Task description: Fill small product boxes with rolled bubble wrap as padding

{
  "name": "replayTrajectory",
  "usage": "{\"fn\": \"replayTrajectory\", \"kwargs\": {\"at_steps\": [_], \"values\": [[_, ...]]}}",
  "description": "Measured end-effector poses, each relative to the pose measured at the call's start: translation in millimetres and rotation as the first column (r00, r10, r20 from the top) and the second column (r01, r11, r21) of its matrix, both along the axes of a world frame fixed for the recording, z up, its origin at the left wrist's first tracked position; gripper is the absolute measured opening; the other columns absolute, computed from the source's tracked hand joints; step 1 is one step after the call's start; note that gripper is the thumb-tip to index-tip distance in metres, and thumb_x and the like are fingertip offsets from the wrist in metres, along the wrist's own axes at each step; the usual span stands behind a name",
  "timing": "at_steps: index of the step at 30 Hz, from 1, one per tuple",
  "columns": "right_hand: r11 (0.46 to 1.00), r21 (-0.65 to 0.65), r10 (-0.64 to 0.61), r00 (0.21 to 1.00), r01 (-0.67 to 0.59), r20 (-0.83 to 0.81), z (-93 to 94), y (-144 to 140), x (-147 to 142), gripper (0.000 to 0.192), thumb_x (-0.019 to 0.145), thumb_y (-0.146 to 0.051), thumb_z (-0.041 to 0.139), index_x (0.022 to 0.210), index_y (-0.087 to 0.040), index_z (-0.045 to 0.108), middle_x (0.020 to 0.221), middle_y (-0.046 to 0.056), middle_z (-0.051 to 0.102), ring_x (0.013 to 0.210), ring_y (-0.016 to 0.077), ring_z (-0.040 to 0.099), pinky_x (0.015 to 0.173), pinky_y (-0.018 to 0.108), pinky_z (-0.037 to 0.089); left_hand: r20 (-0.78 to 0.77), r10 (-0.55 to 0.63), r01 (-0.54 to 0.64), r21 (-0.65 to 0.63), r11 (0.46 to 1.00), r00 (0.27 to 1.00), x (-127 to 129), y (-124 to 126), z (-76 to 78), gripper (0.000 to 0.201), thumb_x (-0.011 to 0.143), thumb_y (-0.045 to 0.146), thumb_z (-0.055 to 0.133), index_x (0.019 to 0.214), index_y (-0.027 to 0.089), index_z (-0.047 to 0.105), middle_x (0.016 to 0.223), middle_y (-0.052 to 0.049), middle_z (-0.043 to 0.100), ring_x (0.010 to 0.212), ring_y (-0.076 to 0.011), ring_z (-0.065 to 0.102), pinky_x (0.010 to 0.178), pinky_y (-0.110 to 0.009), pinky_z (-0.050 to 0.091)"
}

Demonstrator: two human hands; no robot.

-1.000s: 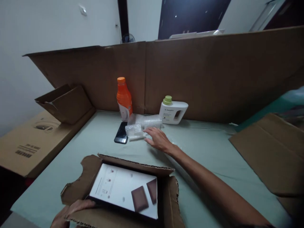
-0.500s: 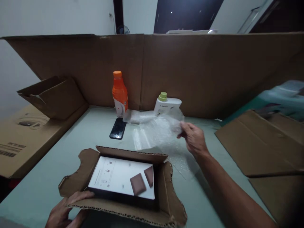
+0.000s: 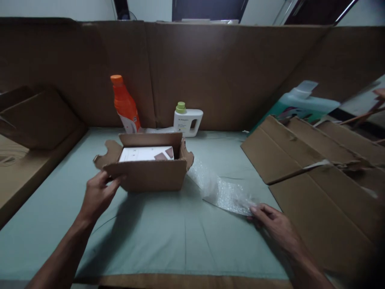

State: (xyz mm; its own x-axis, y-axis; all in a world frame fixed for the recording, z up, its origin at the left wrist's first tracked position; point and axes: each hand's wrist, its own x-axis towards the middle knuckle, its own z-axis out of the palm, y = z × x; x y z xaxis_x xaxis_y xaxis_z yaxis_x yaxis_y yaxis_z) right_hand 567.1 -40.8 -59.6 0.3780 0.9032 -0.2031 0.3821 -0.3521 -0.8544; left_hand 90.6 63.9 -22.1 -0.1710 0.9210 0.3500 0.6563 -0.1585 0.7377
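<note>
An open cardboard box (image 3: 153, 176) stands on the pale green cloth, its flaps raised and spread. Inside it lies a white carton (image 3: 138, 154) printed with brown squares. My left hand (image 3: 99, 190) pinches the near left flap of this box between thumb and fingers. To the right, my right hand (image 3: 270, 218) grips one end of a clear strip of bubble wrap (image 3: 222, 190), which stretches back along the cloth toward the box's right side. The far end of the strip is partly hidden by the box.
Behind the box stand an orange bottle (image 3: 124, 104) and a white jug with a green cap (image 3: 188, 120). Folded cardboard (image 3: 300, 160) and a teal jug (image 3: 306, 102) occupy the right side. More cardboard (image 3: 42, 120) sits at left, and a tall cardboard wall (image 3: 225, 72) closes the back.
The box has moved away from me, pushed by my left hand at its flap. My right hand has drawn the bubble wrap nearer and to the right. The phone is now hidden from view.
</note>
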Motion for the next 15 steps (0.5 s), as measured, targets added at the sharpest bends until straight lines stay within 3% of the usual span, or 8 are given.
{"fn": "replayTrajectory", "kwargs": {"at_steps": [4,7,11,15], "values": [[0.990,-0.039,0.132,0.991,-0.133,-0.011,4.5,-11.3,-16.6,0.048,0.066,-0.069,0.071,0.062,-0.021,0.070,0.060,0.004,0.064,0.057,0.0184,0.054,0.054,0.030,0.044,0.106,-0.086,0.089,-0.022,0.996,0.991,11.7,35.7,1.9,0.030,0.074,0.044,0.069,0.085,0.016,0.072,0.075,-0.001,0.069,0.070,-0.0166,0.062,0.062,-0.024,0.048],[0.980,-0.055,0.190,0.980,-0.193,-0.055,1.9,-15.4,-25.4,0.049,0.066,-0.069,0.070,0.067,-0.020,0.073,0.064,0.005,0.066,0.060,0.0196,0.056,0.057,0.030,0.047,0.148,-0.138,0.147,-0.047,0.988,0.979,18.3,32.8,2.3,0.031,0.072,0.042,0.070,0.088,0.016,0.074,0.081,-0.003,0.072,0.074,-0.0180,0.064,0.068,-0.027,0.051],[0.972,-0.055,0.221,0.970,-0.228,-0.101,-0.1,-12.3,-33.3,0.051,0.064,-0.069,0.073,0.070,-0.019,0.074,0.069,0.006,0.068,0.065,0.0206,0.059,0.061,0.030,0.049,0.117,-0.127,0.130,-0.018,0.991,0.985,31.4,18.8,2.7,0.029,0.076,0.040,0.067,0.089,0.015,0.075,0.082,-0.003,0.072,0.075,-0.0182,0.065,0.069,-0.027,0.051],[0.959,-0.020,0.280,0.952,-0.284,-0.126,4.0,-4.4,-44.6,0.051,0.067,-0.070,0.071,0.067,-0.019,0.071,0.065,0.004,0.064,0.061,0.0183,0.054,0.059,0.029,0.047,0.096,-0.138,0.137,0.020,0.990,0.986,50.8,33.0,-0.1,0.027,0.078,0.038,0.065,0.086,0.015,0.075,0.078,-0.002,0.069,0.072,-0.0166,0.062,0.065,-0.026,0.049]]}}
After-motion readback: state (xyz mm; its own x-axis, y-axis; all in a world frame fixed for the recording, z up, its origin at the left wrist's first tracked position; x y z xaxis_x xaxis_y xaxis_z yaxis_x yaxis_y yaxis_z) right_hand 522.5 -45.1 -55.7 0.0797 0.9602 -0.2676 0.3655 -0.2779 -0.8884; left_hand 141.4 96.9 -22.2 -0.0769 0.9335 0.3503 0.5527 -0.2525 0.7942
